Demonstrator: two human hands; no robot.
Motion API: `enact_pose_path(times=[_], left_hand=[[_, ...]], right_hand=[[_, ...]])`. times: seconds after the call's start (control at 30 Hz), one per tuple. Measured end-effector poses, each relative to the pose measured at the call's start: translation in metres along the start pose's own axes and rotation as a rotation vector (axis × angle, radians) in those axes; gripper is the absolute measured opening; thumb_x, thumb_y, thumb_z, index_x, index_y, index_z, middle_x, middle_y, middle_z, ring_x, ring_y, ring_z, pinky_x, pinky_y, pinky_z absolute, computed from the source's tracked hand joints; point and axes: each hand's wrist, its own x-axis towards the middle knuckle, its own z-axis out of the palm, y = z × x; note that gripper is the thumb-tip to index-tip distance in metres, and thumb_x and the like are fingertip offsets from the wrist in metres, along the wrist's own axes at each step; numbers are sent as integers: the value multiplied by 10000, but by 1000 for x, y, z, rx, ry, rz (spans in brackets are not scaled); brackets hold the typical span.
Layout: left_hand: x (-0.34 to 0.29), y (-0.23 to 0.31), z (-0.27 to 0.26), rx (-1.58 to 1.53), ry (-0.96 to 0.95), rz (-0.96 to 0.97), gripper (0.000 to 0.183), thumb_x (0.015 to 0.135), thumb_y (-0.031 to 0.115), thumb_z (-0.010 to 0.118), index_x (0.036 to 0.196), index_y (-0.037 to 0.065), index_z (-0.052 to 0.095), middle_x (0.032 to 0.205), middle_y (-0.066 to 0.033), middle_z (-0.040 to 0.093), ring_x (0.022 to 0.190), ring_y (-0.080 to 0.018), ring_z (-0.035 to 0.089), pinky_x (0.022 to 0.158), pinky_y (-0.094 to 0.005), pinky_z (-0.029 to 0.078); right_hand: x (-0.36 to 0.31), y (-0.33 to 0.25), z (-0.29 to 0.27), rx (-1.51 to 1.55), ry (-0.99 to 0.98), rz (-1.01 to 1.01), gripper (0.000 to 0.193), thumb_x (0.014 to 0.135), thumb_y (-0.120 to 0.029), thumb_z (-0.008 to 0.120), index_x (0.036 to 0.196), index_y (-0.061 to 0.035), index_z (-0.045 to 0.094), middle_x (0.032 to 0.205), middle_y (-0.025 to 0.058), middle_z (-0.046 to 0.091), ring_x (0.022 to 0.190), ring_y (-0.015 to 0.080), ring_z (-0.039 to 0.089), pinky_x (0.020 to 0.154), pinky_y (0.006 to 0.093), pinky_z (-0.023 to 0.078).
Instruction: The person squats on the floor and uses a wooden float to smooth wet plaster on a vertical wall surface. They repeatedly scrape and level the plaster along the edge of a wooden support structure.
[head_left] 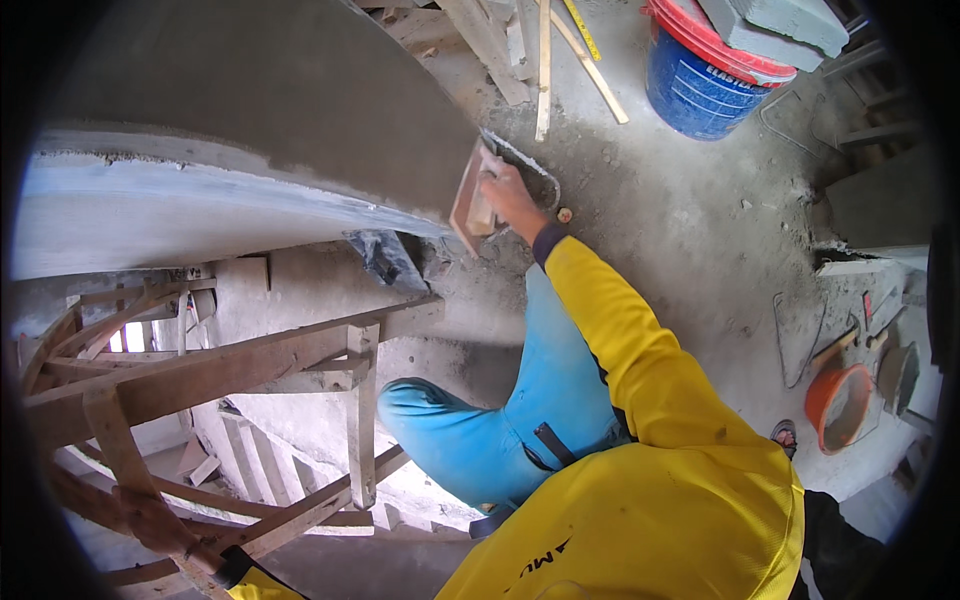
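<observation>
My right hand (508, 190) is closed around the handle of a wooden plastering float (466, 196). The float's flat board stands on edge against the end of a grey plastered wall (290, 80). Off to the lower left, my left hand (155, 520) grips a timber rail (230, 535) of a rough wooden frame; its fingers are partly in shadow. Along the wall's lower edge runs a paler, smooth band (200, 200). A crumpled dark plastic sheet (385, 258) hangs below that edge, near the float.
Timber beams (240, 375) cross a stairwell with steps (255, 460) below, on my left. A blue bucket (700, 90) with a red rim carries grey blocks (790, 25). Wood strips (545, 70) lie ahead. An orange bucket (838, 408) and tools (835, 348) are at right.
</observation>
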Motion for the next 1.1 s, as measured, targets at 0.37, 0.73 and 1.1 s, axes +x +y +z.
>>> enact_pose_path(times=[0.37, 0.73, 1.1], left_hand=[[6, 0, 2, -71, -48, -101, 667, 984, 662, 218, 1284, 252, 652, 1104, -124, 718, 957, -402, 673, 837, -506, 533], [10, -2, 9, -111, -51, -98, 671, 984, 658, 230, 1274, 226, 654, 1127, -155, 701, 985, -429, 651, 863, -517, 516], [2, 23, -21, -185, -16, -125, 718, 964, 702, 252, 1209, 190, 692, 1097, -167, 708, 971, -443, 651, 865, -515, 520]], right_hand=[[14, -5, -7, 89, 35, 47, 656, 873, -210, 536, 1479, 2, 399, 654, 19, 497, 475, 144, 473, 385, 317, 376], [5, -35, 0, -109, 5, 81, 652, 888, -199, 547, 1496, -38, 376, 1042, 160, 670, 736, 207, 653, 547, 358, 541], [-5, -19, 3, -219, 33, -308, 654, 872, -163, 542, 1487, -20, 369, 779, 216, 637, 673, 186, 619, 657, 337, 501]])
